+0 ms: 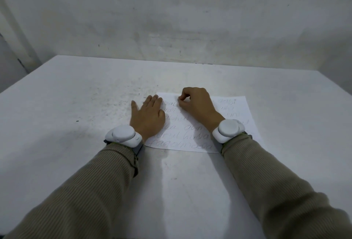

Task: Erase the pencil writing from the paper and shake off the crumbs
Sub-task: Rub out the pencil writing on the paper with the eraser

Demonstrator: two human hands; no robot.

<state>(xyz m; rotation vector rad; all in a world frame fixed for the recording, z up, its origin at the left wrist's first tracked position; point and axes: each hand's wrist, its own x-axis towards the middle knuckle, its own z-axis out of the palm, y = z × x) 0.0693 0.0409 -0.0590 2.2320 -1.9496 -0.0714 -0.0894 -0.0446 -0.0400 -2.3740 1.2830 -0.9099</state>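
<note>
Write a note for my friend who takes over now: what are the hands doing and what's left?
Left hand: flat, fingers straight, pressing the white sheet of paper on the pale grey table.
Right hand: fingers curled, pinching something hidden, probably an eraser, near the sheet's top edge.
Done: hardly anything; grey pencil writing covers most lines.
Left: erase it all, shake off crumbs.

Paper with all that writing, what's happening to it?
A person seems to be rubbing out the pencil writing. The left hand lies flat on the left edge of the paper, holding it on the table. The right hand pinches something hidden, likely an eraser, near the top. Many lines are not yet erased.
</note>
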